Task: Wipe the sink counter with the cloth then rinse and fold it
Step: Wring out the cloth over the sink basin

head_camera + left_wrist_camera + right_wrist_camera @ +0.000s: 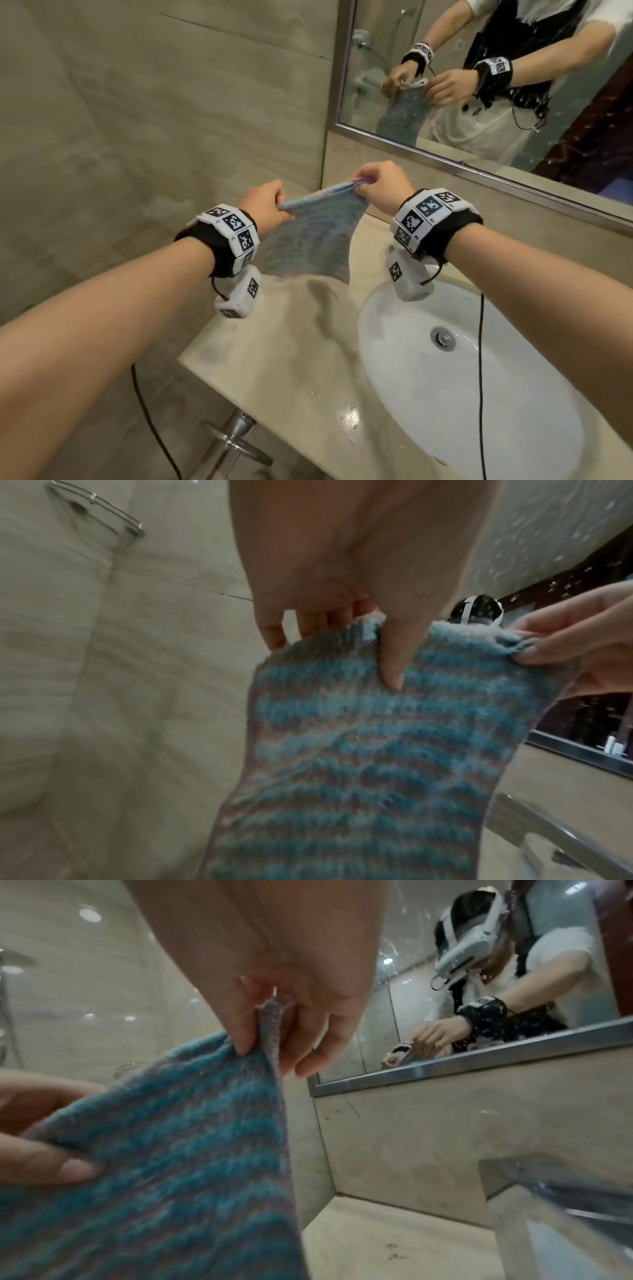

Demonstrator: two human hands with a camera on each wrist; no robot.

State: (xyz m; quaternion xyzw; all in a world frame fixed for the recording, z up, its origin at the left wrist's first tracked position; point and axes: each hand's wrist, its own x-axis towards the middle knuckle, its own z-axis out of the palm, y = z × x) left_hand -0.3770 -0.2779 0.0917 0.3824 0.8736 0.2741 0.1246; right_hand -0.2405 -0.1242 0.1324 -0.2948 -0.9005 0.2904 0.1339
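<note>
Two hands [318,202], one cloth [308,240], one sink [479,394], one mirror [513,85]

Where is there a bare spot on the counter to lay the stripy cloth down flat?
The beige stone counter has a bare patch bordered by the white oval sink on one side, the tiled wall on the other and the counter's front edge, though it looks wet. The left hand and right hand hold the blue striped cloth above its far end. The strip behind the sink is narrow.

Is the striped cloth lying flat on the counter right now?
No, the cloth hangs in the air above the counter, pinched at its top corners by the left hand and right hand.
</note>
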